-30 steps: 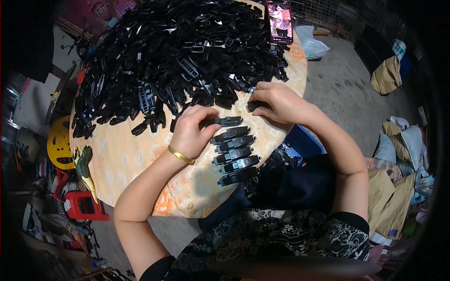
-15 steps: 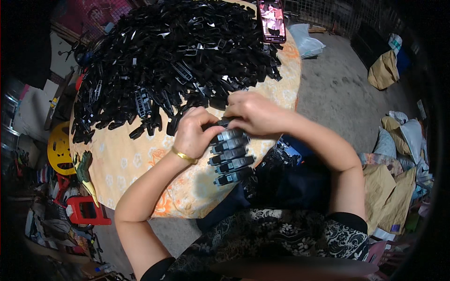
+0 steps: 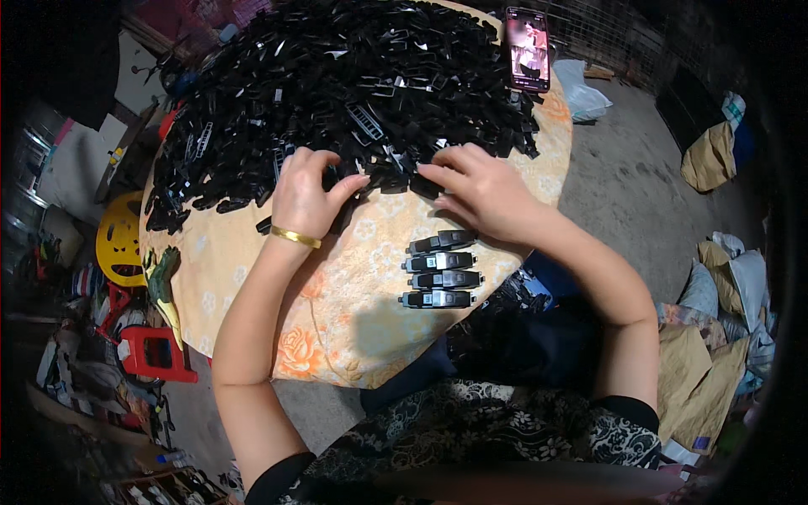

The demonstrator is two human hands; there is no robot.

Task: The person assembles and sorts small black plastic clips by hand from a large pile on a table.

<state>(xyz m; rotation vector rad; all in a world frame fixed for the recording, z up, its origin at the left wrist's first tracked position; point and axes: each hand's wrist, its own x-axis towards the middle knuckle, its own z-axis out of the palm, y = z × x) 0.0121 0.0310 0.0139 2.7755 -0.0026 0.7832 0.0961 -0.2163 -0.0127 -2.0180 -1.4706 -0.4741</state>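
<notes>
A large heap of black plastic parts (image 3: 286,93) covers the far part of the table. At its near edge my left hand (image 3: 310,192), with a gold bangle at the wrist, has its thumb apart from its bent fingers. My right hand (image 3: 488,187) rests at the same edge, its fingers and thumb around a black plastic part (image 3: 425,187). Between the hands lie more loose parts of the heap. Closer to me, below my right hand, several black clip-like parts (image 3: 440,279) lie side by side in a short row.
The table (image 3: 227,286) wears a yellow flowered cloth. A phone (image 3: 528,50) with a lit screen stands at its far right. A green and yellow object (image 3: 163,286) hangs at the left edge, near a yellow stool (image 3: 120,240) and red stool (image 3: 156,355). Brown bags (image 3: 703,370) lie right.
My hands were close together at the far end of the row. They have moved apart and away from me to the heap's edge. The row looks shorter, and the view has shifted slightly.
</notes>
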